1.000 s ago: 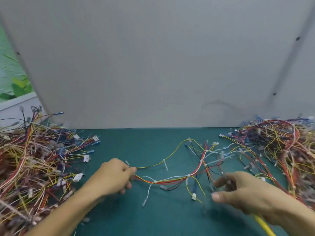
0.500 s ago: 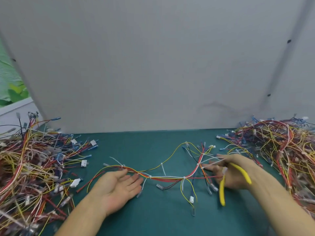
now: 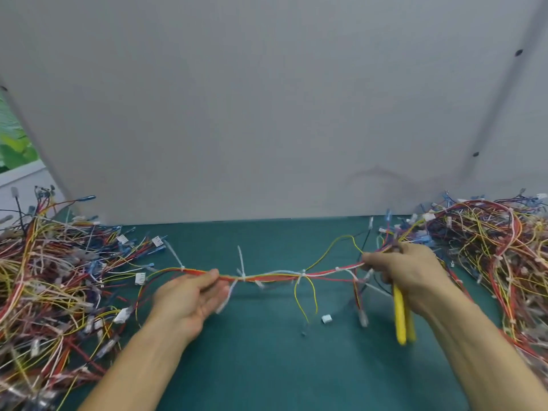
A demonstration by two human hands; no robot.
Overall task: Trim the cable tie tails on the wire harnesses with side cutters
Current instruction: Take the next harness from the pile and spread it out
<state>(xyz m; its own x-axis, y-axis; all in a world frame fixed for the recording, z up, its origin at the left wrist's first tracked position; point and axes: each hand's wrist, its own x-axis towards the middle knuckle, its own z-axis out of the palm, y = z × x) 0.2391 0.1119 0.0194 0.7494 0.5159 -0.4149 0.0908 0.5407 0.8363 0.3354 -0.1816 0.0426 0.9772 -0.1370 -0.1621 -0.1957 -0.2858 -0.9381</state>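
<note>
Head view: the wire harness is stretched between both hands, apparently lifted off the green mat. The left hand pinches it between thumb and fingers, and the right hand is curled round its right end and round the yellow-handled side cutters, whose handles hang below that end. Judged risk: one cable tie tail stands just right of the left hand, so a hurried regrip could drop the cutters or nick a wire. The cutter blades are hidden in the right hand, the smaller ties blur, and the harness piles on either side run out of frame.
</note>
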